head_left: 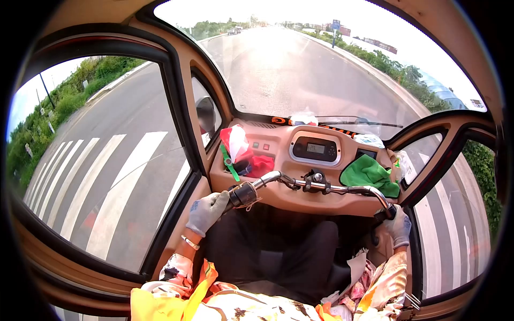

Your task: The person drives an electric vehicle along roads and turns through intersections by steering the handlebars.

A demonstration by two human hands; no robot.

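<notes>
Cab [184,80]: we're inside a small vehicle here, tan trim curving round a wide windscreen [321,80], wiper [375,123] lying low across it.
Dash [281,152]: a little screen [316,148] set into it, handlebar [348,189] stretching across in front.
Road [144,107]: broad and grey, running away ahead!
Sides: white stripes [128,192] on the ground, left and right.
Verges: greenery [101,75] along both, a blue sign [335,25] standing on the right.
</notes>
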